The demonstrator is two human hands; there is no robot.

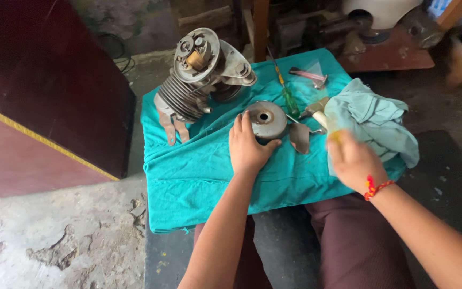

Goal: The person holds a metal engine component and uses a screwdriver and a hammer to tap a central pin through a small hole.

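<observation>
Metal disc [266, 119] — left hand [248, 150] cupping rim; right hand [351, 160] clutching pale rag [372, 120].

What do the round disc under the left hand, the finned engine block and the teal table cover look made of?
Round disc: dull grey metal, probably cast, worn matte face. Finned engine block: grey metal, likely aluminium, with grimy cooling fins. Table cover: soft teal woven cloth, creased and draped over the edge.

Round grey metal flywheel [266, 119] flat on teal cloth [199, 171].
</observation>
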